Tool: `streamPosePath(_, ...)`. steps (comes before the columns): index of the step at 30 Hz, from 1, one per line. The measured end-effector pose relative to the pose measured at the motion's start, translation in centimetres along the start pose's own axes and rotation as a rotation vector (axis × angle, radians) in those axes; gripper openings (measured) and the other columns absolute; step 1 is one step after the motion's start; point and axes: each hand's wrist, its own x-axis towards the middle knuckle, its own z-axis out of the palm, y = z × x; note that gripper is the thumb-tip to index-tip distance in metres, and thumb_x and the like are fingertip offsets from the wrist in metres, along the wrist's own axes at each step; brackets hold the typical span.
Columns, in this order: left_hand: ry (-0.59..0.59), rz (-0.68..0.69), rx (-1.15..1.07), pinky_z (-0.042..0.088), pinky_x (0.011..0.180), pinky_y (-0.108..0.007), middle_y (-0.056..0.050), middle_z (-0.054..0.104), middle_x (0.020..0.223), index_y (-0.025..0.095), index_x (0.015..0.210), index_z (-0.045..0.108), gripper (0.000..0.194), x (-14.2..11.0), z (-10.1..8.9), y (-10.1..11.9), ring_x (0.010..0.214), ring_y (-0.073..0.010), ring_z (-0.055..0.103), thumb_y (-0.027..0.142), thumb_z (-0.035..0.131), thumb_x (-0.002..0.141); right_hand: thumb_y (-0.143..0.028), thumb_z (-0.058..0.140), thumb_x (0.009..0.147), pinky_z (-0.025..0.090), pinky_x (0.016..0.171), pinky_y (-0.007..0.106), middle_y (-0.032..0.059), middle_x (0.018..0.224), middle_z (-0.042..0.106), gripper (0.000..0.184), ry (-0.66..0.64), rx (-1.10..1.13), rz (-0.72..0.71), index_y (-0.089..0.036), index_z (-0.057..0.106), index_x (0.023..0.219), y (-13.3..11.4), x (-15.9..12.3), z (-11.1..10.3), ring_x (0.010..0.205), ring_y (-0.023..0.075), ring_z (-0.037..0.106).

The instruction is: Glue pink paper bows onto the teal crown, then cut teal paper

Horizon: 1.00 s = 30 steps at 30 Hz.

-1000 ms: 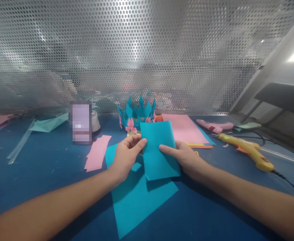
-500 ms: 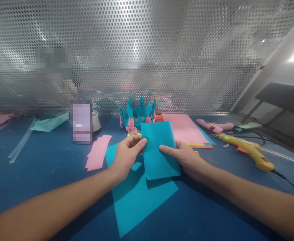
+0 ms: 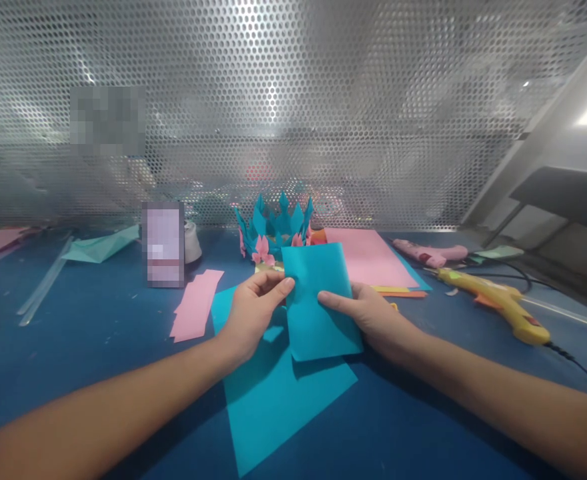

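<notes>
In the head view, I see 2 bare hands gripping a small blue sheet (image 3: 318, 333). The left hand (image 3: 256, 307) pinches its left edge between thumb and fingers; the right hand (image 3: 378, 317) presses its thumb on the front, other fingers mostly hidden behind. The sheet is held up, tilted, partly covering a larger blue sheet (image 3: 278, 420) that lies below the grip on a blue table (image 3: 98, 353). Beyond the grip stands a blue paper crown (image 3: 279, 223) with pink flowers (image 3: 262, 251). Left of the grip lie overlapping pink strips (image 3: 197, 307). To its right are a pink sheet (image 3: 373, 260) and 2 glue guns, 1 yellow (image 3: 498, 307), 1 pink (image 3: 431, 253).
</notes>
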Motion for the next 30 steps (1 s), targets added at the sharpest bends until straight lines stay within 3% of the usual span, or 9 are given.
streamPosePath(7, 0.003, -0.008, 0.012, 0.044, 0.062, -0.024, 0.0, 0.062, 0.07, 0.015, 0.075, 0.067, 0.028, 0.2, -0.1, 0.0, 0.063, -0.0097, 0.052, 0.034, 0.079, 0.059, -0.03, 0.074, 0.073, 0.059, 0.074, 0.037, 0.0115, 0.097, 0.073, 0.042, -0.024, 0.012, -0.007, -0.015, 0.063, 0.11, 0.1, 0.2, 0.0, 0.08, 0.0241, 0.071)
streamPosePath(12, -0.024, 0.065, -0.011, 0.04, 0.056, -0.022, 0.005, 0.055, 0.065, 0.022, 0.092, 0.06, 0.032, 0.3, -0.1, -0.2, 0.06, -0.0093, 0.05, 0.028, 0.076, 0.064, -0.031, 0.075, 0.072, 0.059, 0.073, 0.038, 0.011, 0.095, 0.074, 0.044, -0.017, 0.002, -0.019, -0.015, 0.063, 0.111, 0.1, 0.2, 0.0, 0.079, 0.0245, 0.071)
streamPosePath(16, -0.096, 0.159, 0.271, 0.042, 0.064, -0.024, -0.001, 0.058, 0.076, 0.021, 0.078, 0.069, 0.008, 0.5, -0.4, 0.3, 0.071, -0.0125, 0.052, 0.027, 0.066, 0.073, -0.032, 0.074, 0.072, 0.058, 0.075, 0.038, 0.0104, 0.096, 0.073, 0.043, -0.027, -0.042, -0.037, -0.016, 0.063, 0.11, 0.0, 0.0, -0.1, 0.081, 0.0239, 0.07)
streamPosePath(19, -0.113, 0.217, 0.474, 0.044, 0.076, -0.029, -0.005, 0.063, 0.09, 0.023, 0.08, 0.075, 0.014, 1.1, -0.9, 1.2, 0.089, -0.0188, 0.056, 0.027, 0.064, 0.074, -0.037, 0.071, 0.075, 0.056, 0.08, 0.039, 0.0097, 0.098, 0.072, 0.039, -0.069, -0.057, -0.062, -0.016, 0.062, 0.107, -0.1, -0.1, -0.2, 0.083, 0.0227, 0.069)
streamPosePath(24, -0.268, 0.32, 0.781, 0.045, 0.066, -0.03, -0.004, 0.064, 0.076, 0.025, 0.081, 0.076, 0.017, 2.6, -1.9, 2.0, 0.072, -0.0185, 0.057, 0.026, 0.061, 0.073, -0.038, 0.072, 0.072, 0.053, 0.076, 0.034, 0.0048, 0.09, 0.069, 0.046, -0.095, -0.099, -0.091, -0.019, 0.052, 0.109, -0.3, -0.2, -0.1, 0.08, 0.0187, 0.067)
streamPosePath(26, -0.331, 0.284, 0.872, 0.045, 0.063, -0.029, -0.004, 0.067, 0.077, 0.026, 0.078, 0.077, 0.017, 3.0, -2.2, 2.2, 0.07, -0.0188, 0.058, 0.024, 0.062, 0.07, -0.039, 0.073, 0.07, 0.052, 0.067, 0.03, -0.0005, 0.081, 0.065, 0.055, -0.062, -0.176, -0.136, -0.021, 0.044, 0.114, -0.2, -0.3, 0.0, 0.072, 0.0158, 0.064)
streamPosePath(30, -0.398, 0.155, 1.002, 0.045, 0.061, -0.028, -0.004, 0.072, 0.077, 0.024, 0.075, 0.077, 0.019, 3.2, -2.6, 2.7, 0.064, -0.0189, 0.061, 0.02, 0.06, 0.067, -0.034, 0.072, 0.067, 0.037, 0.048, 0.021, -0.0103, 0.064, 0.039, 0.063, 0.057, -0.442, -0.413, -0.021, 0.038, 0.119, 0.4, -0.4, 0.0, 0.051, 0.0088, 0.042)
